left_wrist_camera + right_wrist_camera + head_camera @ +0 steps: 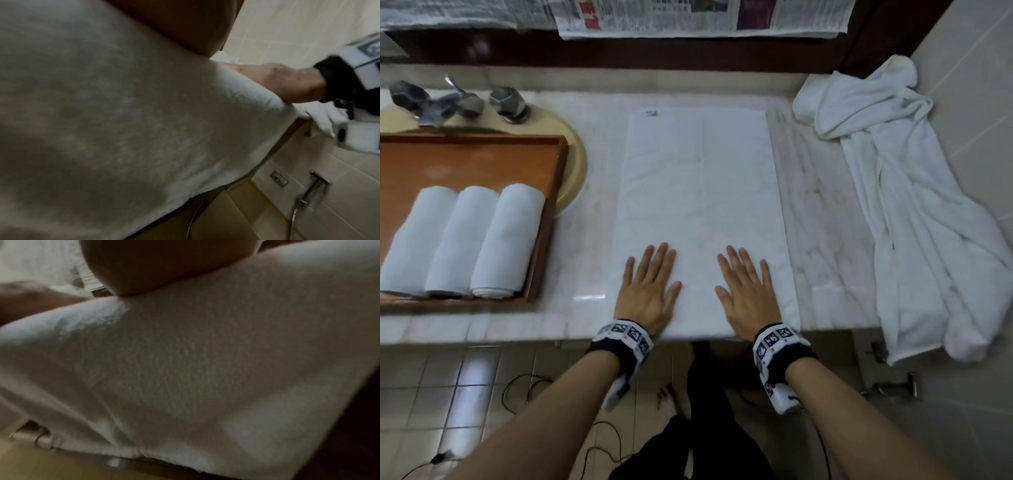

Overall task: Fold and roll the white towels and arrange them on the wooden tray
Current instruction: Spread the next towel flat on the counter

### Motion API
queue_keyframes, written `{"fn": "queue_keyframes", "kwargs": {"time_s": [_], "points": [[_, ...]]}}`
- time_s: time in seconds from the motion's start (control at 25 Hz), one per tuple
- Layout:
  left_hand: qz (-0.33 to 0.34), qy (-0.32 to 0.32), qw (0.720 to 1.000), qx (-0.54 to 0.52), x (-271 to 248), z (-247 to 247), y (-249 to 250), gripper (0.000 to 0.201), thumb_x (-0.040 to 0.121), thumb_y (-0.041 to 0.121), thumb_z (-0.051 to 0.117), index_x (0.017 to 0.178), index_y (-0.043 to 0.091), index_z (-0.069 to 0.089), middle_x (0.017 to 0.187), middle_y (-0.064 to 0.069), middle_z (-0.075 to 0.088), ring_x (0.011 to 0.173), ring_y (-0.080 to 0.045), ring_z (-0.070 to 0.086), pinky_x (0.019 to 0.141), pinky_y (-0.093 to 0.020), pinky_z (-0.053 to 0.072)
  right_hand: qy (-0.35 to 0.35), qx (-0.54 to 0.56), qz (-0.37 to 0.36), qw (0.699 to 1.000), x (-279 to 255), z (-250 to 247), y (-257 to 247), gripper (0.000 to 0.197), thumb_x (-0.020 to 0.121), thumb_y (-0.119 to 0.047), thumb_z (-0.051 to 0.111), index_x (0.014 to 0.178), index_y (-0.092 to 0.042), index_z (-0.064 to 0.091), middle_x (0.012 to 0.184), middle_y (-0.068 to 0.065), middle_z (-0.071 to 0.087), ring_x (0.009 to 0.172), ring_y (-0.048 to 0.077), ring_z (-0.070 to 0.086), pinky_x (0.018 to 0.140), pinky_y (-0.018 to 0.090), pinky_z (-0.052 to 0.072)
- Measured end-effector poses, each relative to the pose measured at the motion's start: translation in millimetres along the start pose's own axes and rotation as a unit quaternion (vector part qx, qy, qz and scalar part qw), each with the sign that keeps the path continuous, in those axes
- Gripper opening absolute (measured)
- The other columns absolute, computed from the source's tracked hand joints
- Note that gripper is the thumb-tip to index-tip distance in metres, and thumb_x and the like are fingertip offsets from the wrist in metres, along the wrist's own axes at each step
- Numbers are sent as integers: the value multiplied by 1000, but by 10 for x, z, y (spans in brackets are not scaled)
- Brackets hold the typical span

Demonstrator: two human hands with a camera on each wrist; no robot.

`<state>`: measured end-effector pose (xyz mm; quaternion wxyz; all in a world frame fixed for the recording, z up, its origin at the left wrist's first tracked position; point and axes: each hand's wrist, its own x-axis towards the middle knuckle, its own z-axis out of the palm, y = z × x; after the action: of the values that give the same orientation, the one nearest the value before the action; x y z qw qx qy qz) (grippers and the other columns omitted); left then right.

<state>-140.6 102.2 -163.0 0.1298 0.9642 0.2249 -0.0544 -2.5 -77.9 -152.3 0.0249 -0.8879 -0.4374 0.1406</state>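
On smooth marble counter (822,212), flat rectangular terry towel (702,192) under 2 flat palms

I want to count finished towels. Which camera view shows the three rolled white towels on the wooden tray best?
The head view: the three rolled white towels lie side by side on the wooden tray. Neither wrist view shows them; both show mostly the flat folded towel.

bathroom, likely hotel or home. marble bench (822,219) with inset beige basin (577,171); chrome two-handle tap (445,101); tiled wall (969,85); tiled floor (448,383); handheld bidet sprayer (312,190) on hose; white towels; newspaper-covered mirror (702,17).
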Motion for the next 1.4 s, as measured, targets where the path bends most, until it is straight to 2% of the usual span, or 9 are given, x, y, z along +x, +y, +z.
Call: {"fn": "queue_keyframes", "kwargs": {"time_s": [0.12,0.28,0.32,0.44,0.48,0.64,1.16,1.28,1.4], "points": [[-37,7,999,-4,-34,-93,-280,63,99,50,10,156,25,-1,162,8,-7,148,-10,-11,121,-41,-6,17,-16,40,999,-44,-10,222,62,98,-47,12,155,-22,11,163,-4,-2,150,17,-4,120,50,2],[-136,-9,990,-21,-3,-229,-312,64,100,47,10,153,19,-11,160,3,-18,146,-13,-22,117,-45,-18,-32,37,218,975,147,-184,270,64,101,-46,10,153,-15,-11,159,1,-23,147,18,-19,115,59,-10],[-119,-13,993,-20,64,-253,-221,64,100,47,8,153,18,-13,159,3,-21,146,-15,-23,115,-45,-21,-47,48,204,977,236,-241,158,64,102,-44,13,152,-14,-14,159,1,-24,147,19,-21,113,59,-13],[-22,-57,996,-62,316,-272,162,67,95,52,-3,154,22,-11,158,8,-22,146,-13,-21,116,-41,-19,-64,46,29,996,443,-286,-221,61,104,-35,20,154,-17,-10,160,-2,-22,147,17,-19,116,56,-11],[-16,-67,995,-75,423,-290,238,65,96,51,-3,154,22,-9,159,8,-20,146,-11,-21,117,-40,-17,-68,53,8,996,523,-311,-277,60,104,-33,21,154,-18,-9,160,-4,-22,147,17,-19,117,55,-10],[-26,-88,991,-100,846,-428,296,58,103,44,7,155,23,-6,160,9,-16,145,-9,-20,119,-39,-15,-75,54,16,996,890,-421,-189,57,105,-26,22,155,-19,-6,161,-6,-19,147,16,-18,118,54,-7],[-36,-88,988,-118,2399,-748,131,55,104,41,9,155,24,-2,161,8,-14,146,-10,-20,118,-41,-16,-81,55,-19,995,2454,-905,271,56,105,-26,24,156,-19,1,162,-6,-13,148,17,-14,119,52,-4],[-48,-92,987,-124,2701,-782,92,53,104,42,11,155,30,-1,161,8,-16,146,-12,-20,118,-43,-16,-97,42,-27,994,2787,-994,390,56,105,-30,23,155,-25,-1,161,-7,-16,148,17,-15,118,55,-5],[-95,-100,982,-127,2842,-771,-38,51,103,46,11,153,41,0,159,10,-20,145,-13,-23,116,-41,-18,-121,44,11,992,2957,-1034,606,56,105,-37,19,153,-34,-8,158,-9,-26,146,15,-22,116,57,-10]]}}
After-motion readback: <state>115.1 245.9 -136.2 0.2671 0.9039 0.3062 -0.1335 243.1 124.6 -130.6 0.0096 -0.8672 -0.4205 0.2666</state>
